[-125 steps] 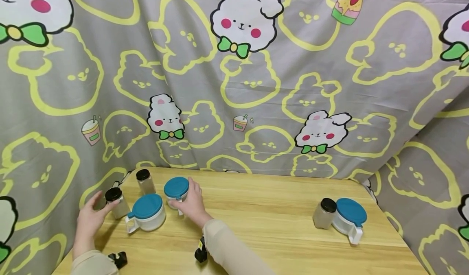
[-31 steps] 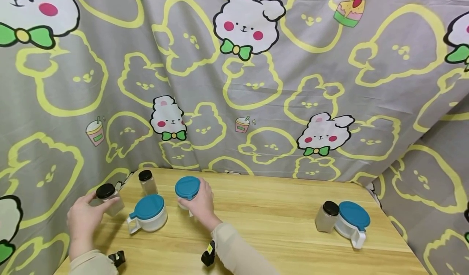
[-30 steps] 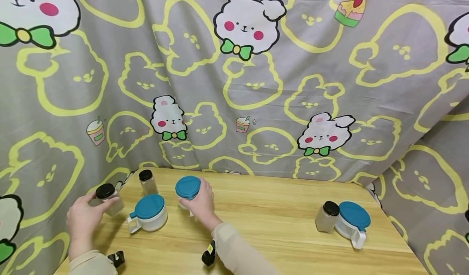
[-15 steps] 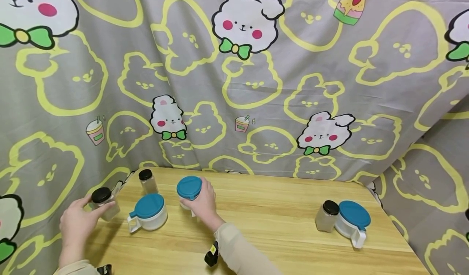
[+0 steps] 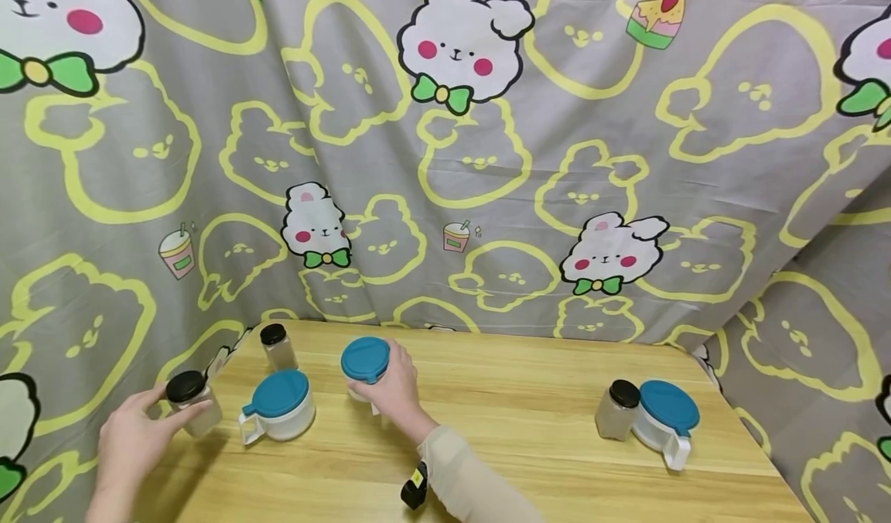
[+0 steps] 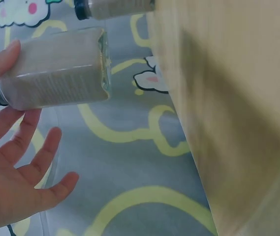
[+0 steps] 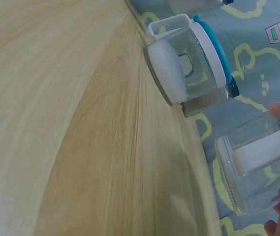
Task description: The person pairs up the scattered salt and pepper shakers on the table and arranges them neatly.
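My left hand [image 5: 132, 434] pinches a square clear spice jar [image 5: 202, 416] near its black lid. In the left wrist view, this jar [image 6: 61, 69] has fine grey-brown powder inside and its base is off the table; the other fingers are spread. My right hand [image 5: 398, 384] grips a round glass seasoning pot with a blue lid [image 5: 365, 359]. The right wrist view shows its white handle [image 7: 265, 150] and its clear body, apparently above the table. Between the hands stands another blue-lidded pot [image 5: 284, 407], white contents at its bottom.
A second black-lidded jar [image 5: 278, 350] stands at the back left. On the right, a black-lidded jar [image 5: 616, 413] stands close beside a blue-lidded pot [image 5: 664, 415]. A patterned curtain [image 5: 480, 182] hangs behind the wooden table [image 5: 529, 430]. A small black object [image 5: 414, 488] is by my right sleeve.
The left hand has taken hold of its jar and brought it left and nearer to me. The right hand has shifted its pot slightly right. The other containers have stayed put.
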### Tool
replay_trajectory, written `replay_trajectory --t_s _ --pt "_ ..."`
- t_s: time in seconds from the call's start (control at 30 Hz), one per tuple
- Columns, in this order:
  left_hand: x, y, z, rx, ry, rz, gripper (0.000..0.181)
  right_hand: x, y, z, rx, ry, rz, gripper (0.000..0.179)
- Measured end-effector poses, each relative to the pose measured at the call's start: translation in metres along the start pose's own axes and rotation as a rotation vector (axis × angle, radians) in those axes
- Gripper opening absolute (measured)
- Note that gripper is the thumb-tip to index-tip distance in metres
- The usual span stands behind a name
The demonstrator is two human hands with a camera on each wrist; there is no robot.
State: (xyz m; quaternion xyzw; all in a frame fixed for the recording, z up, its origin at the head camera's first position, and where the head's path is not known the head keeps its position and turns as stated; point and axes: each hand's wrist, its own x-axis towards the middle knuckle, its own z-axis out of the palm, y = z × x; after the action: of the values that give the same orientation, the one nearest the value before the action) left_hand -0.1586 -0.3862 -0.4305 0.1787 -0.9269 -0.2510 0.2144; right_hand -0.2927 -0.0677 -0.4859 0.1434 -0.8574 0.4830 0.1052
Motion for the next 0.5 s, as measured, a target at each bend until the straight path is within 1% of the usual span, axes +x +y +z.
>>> replay_trajectory --t_s 0.1,0.17,0.27,0.33,0.43,0.5 --pt "-0.004 -0.002 0.0 0.007 -0.01 0.024 0.088 -0.001 0.003 -0.004 0.014 -0.004 -0.007 0.09" --pt "-0.006 -0.004 0.0 0.004 -0.023 0.029 0.088 -0.002 0.006 -0.006 0.019 -0.008 -0.01 0.09" --pt "-0.011 -0.005 0.001 0.008 -0.029 0.045 0.088 -0.003 0.009 -0.01 0.01 -0.005 -0.018 0.09" --pt "-0.014 -0.006 0.002 0.01 -0.026 0.06 0.087 -0.004 0.011 -0.013 0.0 -0.002 -0.024 0.09" --pt "-0.018 -0.006 0.003 0.011 0.002 0.096 0.083 -0.004 0.012 -0.016 -0.009 -0.001 -0.027 0.09" --pt "-0.02 -0.006 0.003 0.011 0.014 0.109 0.081 -0.005 0.013 -0.019 -0.01 -0.004 -0.026 0.09"
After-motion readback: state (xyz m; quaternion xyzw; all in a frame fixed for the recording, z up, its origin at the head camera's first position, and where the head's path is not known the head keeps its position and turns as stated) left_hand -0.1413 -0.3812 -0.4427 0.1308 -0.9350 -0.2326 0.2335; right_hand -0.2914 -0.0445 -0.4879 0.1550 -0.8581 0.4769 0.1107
